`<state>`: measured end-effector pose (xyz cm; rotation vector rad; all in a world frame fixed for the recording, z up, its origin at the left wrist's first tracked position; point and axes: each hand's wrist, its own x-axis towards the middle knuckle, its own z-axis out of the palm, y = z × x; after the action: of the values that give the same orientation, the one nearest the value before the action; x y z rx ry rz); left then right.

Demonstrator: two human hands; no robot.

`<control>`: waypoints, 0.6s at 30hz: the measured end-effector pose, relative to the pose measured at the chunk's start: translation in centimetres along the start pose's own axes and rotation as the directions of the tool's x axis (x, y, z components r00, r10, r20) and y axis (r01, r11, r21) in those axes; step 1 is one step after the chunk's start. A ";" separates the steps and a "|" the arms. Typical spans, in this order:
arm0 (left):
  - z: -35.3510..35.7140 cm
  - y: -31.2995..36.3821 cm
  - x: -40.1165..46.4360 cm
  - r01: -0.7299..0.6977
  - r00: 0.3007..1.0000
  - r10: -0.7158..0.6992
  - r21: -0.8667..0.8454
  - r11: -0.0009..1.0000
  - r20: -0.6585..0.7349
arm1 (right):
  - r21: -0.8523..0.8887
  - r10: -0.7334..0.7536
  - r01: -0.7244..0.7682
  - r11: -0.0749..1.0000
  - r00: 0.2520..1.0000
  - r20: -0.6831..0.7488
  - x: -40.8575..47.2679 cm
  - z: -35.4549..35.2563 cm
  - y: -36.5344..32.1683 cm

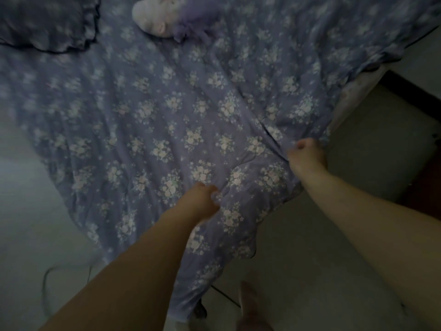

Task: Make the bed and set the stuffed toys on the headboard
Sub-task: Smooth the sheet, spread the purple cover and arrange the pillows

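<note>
Wrinkled floral quilt (167,111) is gripped by left hand (202,199) and right hand (306,155); beyond them, seemingly a plush toy (157,15).

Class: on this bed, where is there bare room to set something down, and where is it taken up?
Free: the floral cover between the pillow, the stuffed toy and the hands. Crowded: the near corner, gripped by the left hand and right hand.
</note>
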<state>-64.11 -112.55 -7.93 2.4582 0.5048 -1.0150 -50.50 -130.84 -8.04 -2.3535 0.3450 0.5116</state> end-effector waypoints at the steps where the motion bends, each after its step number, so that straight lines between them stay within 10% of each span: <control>1: -0.6 -0.3 -0.5 -0.005 1.000 0.004 -0.015 1.000 -0.018 | 0.003 -0.016 0.016 1.000 1.000 0.009 -0.8 0.3 -1.0; 11: -5.1 -7.2 -8.7 0.018 0.994 -0.041 -0.217 0.976 -0.105 | -0.136 -0.090 0.173 0.975 0.877 0.472 -11.4 6.8 -11.5; 18: -7.9 -16.9 -15.1 -0.021 0.994 -0.011 -0.288 0.957 -0.108 | -0.087 -0.119 0.195 0.977 0.834 0.539 -22.3 14.6 -20.9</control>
<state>-77.79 -96.78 3.95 2.2577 0.6339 -0.7480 -66.21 -103.40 4.07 -2.2245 -0.1497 1.1018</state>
